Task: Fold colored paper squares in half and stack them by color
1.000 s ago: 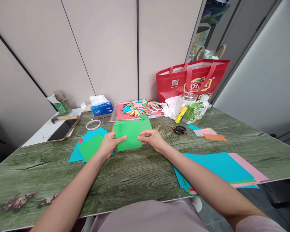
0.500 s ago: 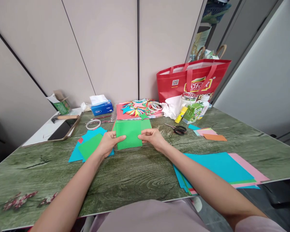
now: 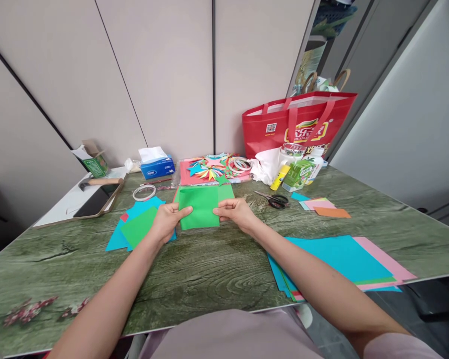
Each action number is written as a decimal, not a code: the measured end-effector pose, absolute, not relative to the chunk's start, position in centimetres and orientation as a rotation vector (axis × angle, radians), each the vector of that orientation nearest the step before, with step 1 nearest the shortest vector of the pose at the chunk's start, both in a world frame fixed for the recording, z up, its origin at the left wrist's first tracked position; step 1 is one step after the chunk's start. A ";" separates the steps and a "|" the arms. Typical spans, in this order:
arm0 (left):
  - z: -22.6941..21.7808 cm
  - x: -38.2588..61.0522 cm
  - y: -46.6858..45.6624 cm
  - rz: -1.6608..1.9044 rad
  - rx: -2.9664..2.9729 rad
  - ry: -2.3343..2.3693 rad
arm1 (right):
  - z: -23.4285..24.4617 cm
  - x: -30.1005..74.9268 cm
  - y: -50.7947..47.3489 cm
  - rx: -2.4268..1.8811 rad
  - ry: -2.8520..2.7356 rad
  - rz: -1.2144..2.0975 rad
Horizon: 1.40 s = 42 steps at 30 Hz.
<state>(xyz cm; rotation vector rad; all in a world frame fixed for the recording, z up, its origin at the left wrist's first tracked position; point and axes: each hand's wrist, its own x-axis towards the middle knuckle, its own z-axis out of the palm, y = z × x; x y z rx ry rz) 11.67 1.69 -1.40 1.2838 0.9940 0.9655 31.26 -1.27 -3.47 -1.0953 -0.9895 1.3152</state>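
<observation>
Wood-patterned table point(image 3: 209, 271) spread before you. Green sheet point(image 3: 199, 198) faced you over its middle. Light, even tension likely served best: side edges level, surface flat, no creasing. Left hand point(image 3: 166, 220) pinched left edge, right hand point(image 3: 238, 213) right edge; both grips closed on sheet, palms turned inward, fingers point(image 3: 228, 203) curled behind, thumbs point(image 3: 184, 213) across near face.
</observation>
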 end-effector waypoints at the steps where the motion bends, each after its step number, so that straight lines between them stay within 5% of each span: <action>1: -1.3 11.7 1.7 0.958 1.269 0.986 | -3.4 31.3 -1.3 -1.093 -0.993 1.317; 42: -0.1 11.0 2.1 1.029 1.245 0.951 | -4.2 32.2 -0.8 -1.120 -1.040 1.340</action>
